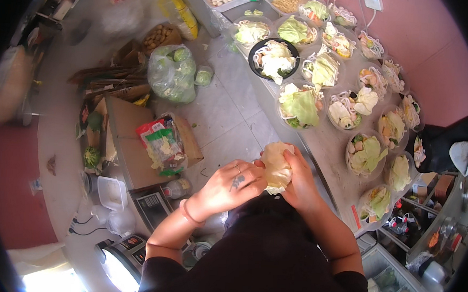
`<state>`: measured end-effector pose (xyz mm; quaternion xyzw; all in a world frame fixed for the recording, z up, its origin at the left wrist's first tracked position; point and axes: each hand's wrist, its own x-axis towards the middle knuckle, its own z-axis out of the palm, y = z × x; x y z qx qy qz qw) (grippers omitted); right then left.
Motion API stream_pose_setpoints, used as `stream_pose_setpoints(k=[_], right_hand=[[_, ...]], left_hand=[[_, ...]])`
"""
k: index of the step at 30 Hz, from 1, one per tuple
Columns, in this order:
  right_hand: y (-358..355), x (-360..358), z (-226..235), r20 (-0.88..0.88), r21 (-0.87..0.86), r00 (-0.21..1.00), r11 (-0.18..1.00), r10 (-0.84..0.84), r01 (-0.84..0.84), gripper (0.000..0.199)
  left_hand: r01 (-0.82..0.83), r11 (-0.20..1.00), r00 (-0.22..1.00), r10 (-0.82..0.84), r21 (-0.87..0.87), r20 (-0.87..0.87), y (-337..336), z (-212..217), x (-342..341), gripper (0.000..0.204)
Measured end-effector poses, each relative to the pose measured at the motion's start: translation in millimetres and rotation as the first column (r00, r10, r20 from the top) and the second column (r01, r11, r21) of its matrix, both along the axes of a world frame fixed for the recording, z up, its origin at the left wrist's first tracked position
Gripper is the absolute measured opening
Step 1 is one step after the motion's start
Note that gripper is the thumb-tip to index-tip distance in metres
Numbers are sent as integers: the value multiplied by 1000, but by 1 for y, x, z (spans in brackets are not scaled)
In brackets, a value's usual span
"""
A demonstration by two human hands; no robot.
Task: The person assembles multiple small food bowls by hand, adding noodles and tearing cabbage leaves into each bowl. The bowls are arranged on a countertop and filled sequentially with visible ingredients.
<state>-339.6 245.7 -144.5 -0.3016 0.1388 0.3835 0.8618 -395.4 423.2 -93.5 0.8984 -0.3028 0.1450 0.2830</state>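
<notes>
In front of my body, a pale yellow-green cabbage leaf (276, 169) is held up between my two hands. My right hand (299, 178) is closed on its right side, with the thumb lying across the leaf. The fingers of my left hand (236, 184) are curled in at its left edge, and their tips are partly hidden. To the right, a long counter (319, 146) bears many clear plastic bowls of vegetables. The nearest ones hold cabbage leaves, such as one bowl (299, 106) beyond my hands and another bowl (366, 154) farther right. One bowl (274, 60) is black.
On the floor at the left stand a cardboard box (131, 118) with a red-and-green plastic bag (162, 144) on it, and a clear sack of cabbages (172, 72). A scale-like machine (116, 267) stands lower left. A glass-topped chest (392, 279) and shelves (423, 200) are at lower right.
</notes>
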Motion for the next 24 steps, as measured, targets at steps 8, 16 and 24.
stream_pose_setpoints(k=[8, 16, 24], right_hand=[[-56, 26, -24, -164, 122, 904, 901, -395, 416, 41], [-180, -22, -24, 141, 127, 799, 811, -585, 571, 63], [-224, -46, -18, 124, -43, 642, 642, -757, 765, 51]], left_hand=[[-229, 865, 843, -53, -447, -535, -11, -20, 6, 30], [-230, 579, 815, -325, -782, -480, -144, -39, 150, 40], [-451, 340, 548, -623, -825, -557, -317, -48, 274, 34]])
